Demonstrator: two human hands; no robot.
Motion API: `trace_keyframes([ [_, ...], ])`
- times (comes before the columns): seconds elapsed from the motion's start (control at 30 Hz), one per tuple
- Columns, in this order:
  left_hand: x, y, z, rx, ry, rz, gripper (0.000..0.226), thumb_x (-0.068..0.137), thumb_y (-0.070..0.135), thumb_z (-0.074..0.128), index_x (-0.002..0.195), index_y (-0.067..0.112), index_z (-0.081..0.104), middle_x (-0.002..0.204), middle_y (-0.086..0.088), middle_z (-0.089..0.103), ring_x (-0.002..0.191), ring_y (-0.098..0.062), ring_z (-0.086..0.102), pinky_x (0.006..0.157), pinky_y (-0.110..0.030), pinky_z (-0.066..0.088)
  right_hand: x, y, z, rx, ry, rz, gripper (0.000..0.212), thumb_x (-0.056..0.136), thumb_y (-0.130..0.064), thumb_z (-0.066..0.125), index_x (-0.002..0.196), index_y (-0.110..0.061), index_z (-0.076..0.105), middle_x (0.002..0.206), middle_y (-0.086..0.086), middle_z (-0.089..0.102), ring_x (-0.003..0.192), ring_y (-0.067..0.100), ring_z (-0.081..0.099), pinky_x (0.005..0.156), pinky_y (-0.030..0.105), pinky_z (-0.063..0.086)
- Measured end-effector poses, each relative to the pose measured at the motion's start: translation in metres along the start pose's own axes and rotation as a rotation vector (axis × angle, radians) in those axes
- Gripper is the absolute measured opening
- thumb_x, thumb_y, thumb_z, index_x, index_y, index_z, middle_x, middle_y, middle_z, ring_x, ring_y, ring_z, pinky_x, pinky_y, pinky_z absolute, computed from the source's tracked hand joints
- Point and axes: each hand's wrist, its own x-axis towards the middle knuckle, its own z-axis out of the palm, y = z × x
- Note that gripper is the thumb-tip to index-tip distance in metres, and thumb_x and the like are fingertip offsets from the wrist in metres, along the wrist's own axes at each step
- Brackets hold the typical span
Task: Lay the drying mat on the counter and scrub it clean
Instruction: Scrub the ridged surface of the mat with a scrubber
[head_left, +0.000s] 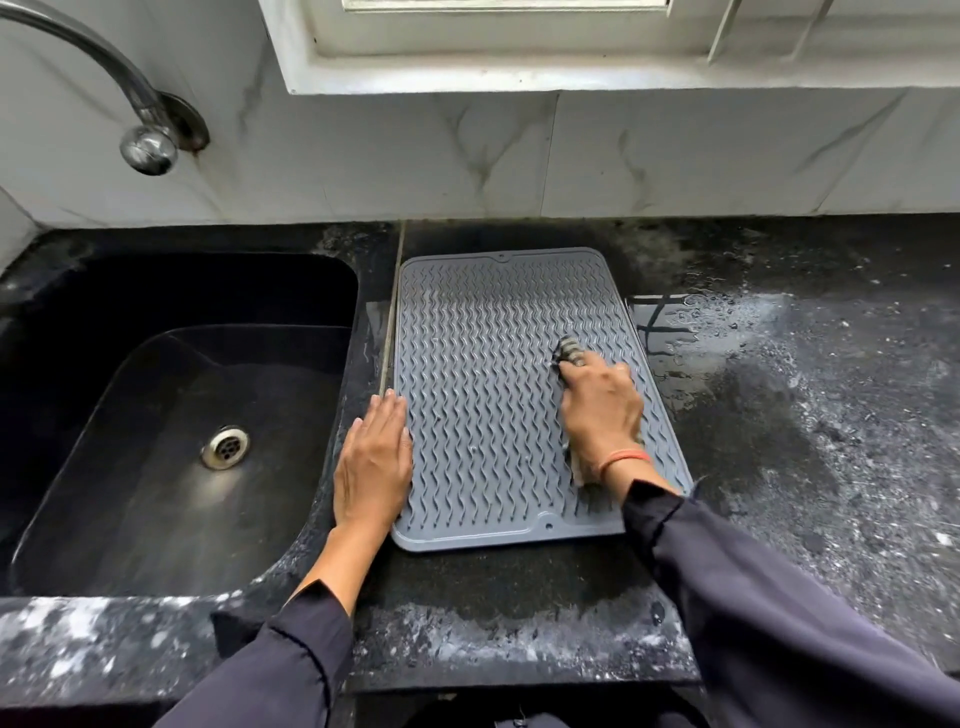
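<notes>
The grey mat (483, 374) lies flat on the black counter (779, 467), just right of the sink (156, 415). The left hand (373, 467) presses its left edge with straight fingers. The right hand (602, 410) grips a scrubber (570, 351) on the mat. A puddle (670, 332) sits beside the mat's right edge.

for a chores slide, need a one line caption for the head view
Right hand grips a scrubber on the grey drying mat; left hand rests flat on its edge.

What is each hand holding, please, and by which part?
The right hand grips the scrubber by its near part. The left hand rests flat on the drying mat, holding nothing.
</notes>
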Motion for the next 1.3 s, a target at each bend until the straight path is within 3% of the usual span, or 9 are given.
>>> trace_keyframes([
  [0.17,0.002,-0.002,0.001,0.026,-0.015,0.018,0.041,0.087,0.010,0.042,0.127,0.004,0.043,0.136,-0.015,0.043,0.129,-0.029,0.035,0.105,-0.041,0.023,-0.044,-0.093,0.013,0.196,-0.116,-0.257,0.021,0.094,-0.009,0.047,0.112,-0.010,0.058,0.129,0.010,0.045,0.097,0.022,0.050,0.072,0.025,0.043],
  [0.3,0.001,-0.003,-0.001,0.013,-0.020,0.015,0.043,0.085,0.014,0.039,0.127,0.005,0.044,0.136,-0.015,0.043,0.129,-0.028,0.035,0.105,-0.040,0.023,-0.039,-0.076,0.009,0.160,-0.120,-0.464,0.032,0.093,-0.005,0.048,0.120,-0.018,0.057,0.128,0.003,0.050,0.092,0.023,0.050,0.064,0.024,0.044],
  [0.53,0.000,-0.001,0.000,0.017,-0.010,0.012,0.042,0.088,0.004,0.046,0.130,0.006,0.039,0.138,-0.013,0.040,0.130,-0.025,0.032,0.106,-0.037,0.019,-0.003,-0.016,0.000,-0.008,-0.042,-0.048,0.029,0.097,-0.015,0.043,0.124,-0.016,0.052,0.115,0.007,0.054,0.099,0.021,0.051,0.071,0.024,0.043],
  [0.7,0.001,-0.004,-0.002,0.013,-0.038,-0.006,0.041,0.088,0.006,0.040,0.129,0.003,0.039,0.138,-0.015,0.039,0.129,-0.031,0.034,0.106,-0.042,0.023,-0.043,-0.117,0.014,0.281,-0.145,-0.293,0.024,0.095,-0.013,0.041,0.113,-0.009,0.058,0.122,0.012,0.051,0.101,0.025,0.051,0.086,0.033,0.046],
  [0.87,0.000,-0.001,-0.006,-0.017,-0.072,-0.002,0.045,0.091,0.009,0.042,0.134,0.003,0.030,0.144,-0.015,0.030,0.134,-0.026,0.023,0.110,-0.038,0.016,-0.038,-0.100,0.008,0.193,-0.156,-0.501,0.031,0.097,-0.014,0.040,0.120,-0.022,0.059,0.121,0.002,0.054,0.098,0.025,0.053,0.075,0.030,0.043],
  [0.97,-0.013,-0.006,-0.007,-0.034,-0.060,-0.032,0.049,0.092,0.021,0.041,0.134,0.002,0.027,0.144,-0.016,0.029,0.134,-0.020,0.015,0.109,-0.036,0.013,-0.019,-0.052,0.005,0.063,-0.098,-0.355,0.040,0.097,-0.009,0.044,0.132,-0.029,0.049,0.128,-0.001,0.052,0.097,0.021,0.050,0.065,0.023,0.038],
  [1.1,-0.032,-0.005,-0.006,-0.018,-0.030,-0.079,0.050,0.086,0.027,0.035,0.128,-0.002,0.039,0.138,-0.020,0.036,0.131,-0.024,0.022,0.107,-0.040,0.017,-0.024,-0.051,0.005,0.085,-0.050,-0.110,0.030,0.097,-0.008,0.041,0.124,-0.015,0.052,0.117,0.009,0.054,0.097,0.022,0.051,0.070,0.024,0.041],
  [1.2,-0.032,-0.004,-0.009,-0.004,-0.043,-0.065,0.052,0.086,0.028,0.029,0.126,-0.002,0.042,0.135,-0.022,0.041,0.129,-0.033,0.033,0.105,-0.040,0.020,-0.047,-0.105,0.016,0.229,-0.094,-0.269,0.022,0.094,-0.011,0.043,0.107,-0.011,0.061,0.115,0.010,0.055,0.096,0.023,0.052,0.080,0.030,0.047],
  [1.3,-0.034,-0.002,-0.018,-0.071,-0.059,-0.186,0.046,0.088,0.012,0.044,0.132,0.002,0.035,0.136,-0.021,0.041,0.128,-0.031,0.035,0.107,-0.038,0.025,-0.066,-0.140,0.018,0.298,-0.176,-0.520,0.024,0.090,-0.014,0.044,0.100,-0.015,0.067,0.115,0.005,0.059,0.100,0.029,0.056,0.084,0.036,0.046],
])
